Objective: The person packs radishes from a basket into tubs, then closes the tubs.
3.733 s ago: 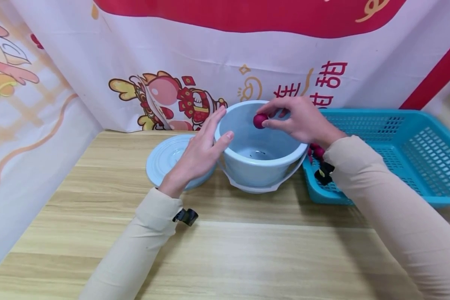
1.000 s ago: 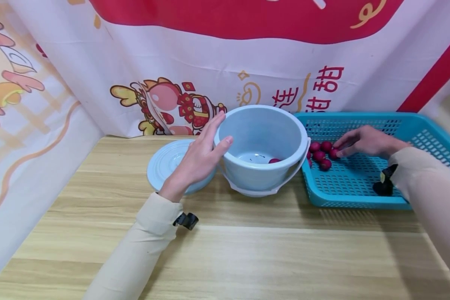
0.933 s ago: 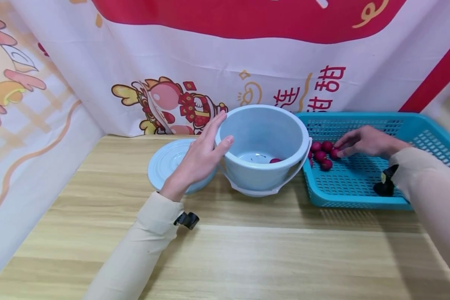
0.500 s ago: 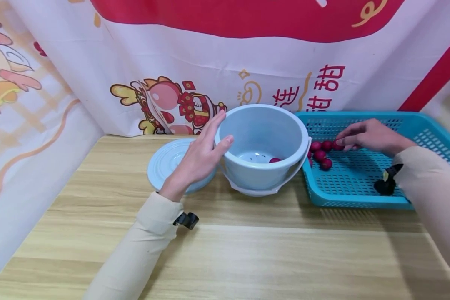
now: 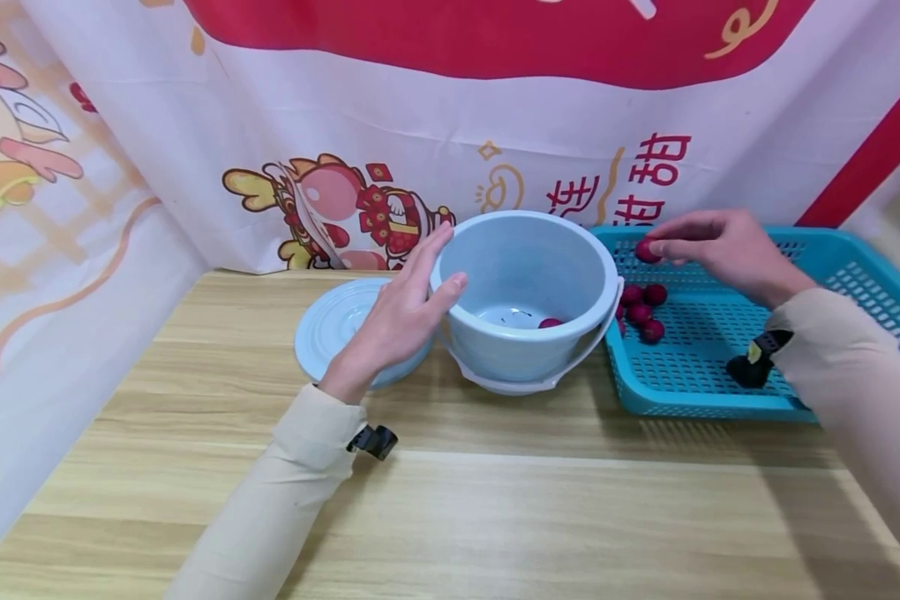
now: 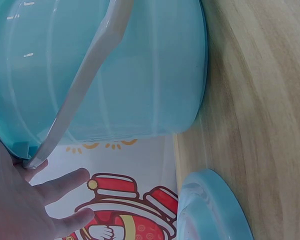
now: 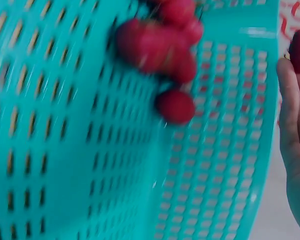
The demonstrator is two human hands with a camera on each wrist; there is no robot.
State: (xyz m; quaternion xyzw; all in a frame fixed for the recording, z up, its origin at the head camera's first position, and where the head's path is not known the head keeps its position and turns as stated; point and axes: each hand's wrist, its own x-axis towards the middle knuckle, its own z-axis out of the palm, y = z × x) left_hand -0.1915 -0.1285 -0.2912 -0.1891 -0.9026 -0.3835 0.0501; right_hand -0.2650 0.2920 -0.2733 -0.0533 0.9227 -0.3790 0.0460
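My right hand (image 5: 738,254) pinches a small red radish (image 5: 648,250) between thumb and fingers, raised above the teal basket (image 5: 720,408) near its back left. Several more radishes (image 5: 640,312) lie bunched at the basket's left end; the right wrist view shows this cluster (image 7: 155,50) blurred. My left hand (image 5: 401,317) rests against the left side of the light blue bucket (image 5: 517,354), its fingers straight along the rim. One radish (image 5: 550,322) shows on the bucket's floor, partly hidden by the front rim. In the left wrist view, the bucket's handle (image 6: 85,75) hangs down its side.
The bucket's round blue lid (image 5: 337,325) lies on the wooden table (image 5: 450,517) to the left, partly under my left forearm and hand. A printed white curtain (image 5: 390,108) hangs right behind the bucket and basket.
My right hand has picked a radish from the cluster and lifted it up and left. Earlier it held another over the bucket; one now lies inside. The left hand has stayed put.
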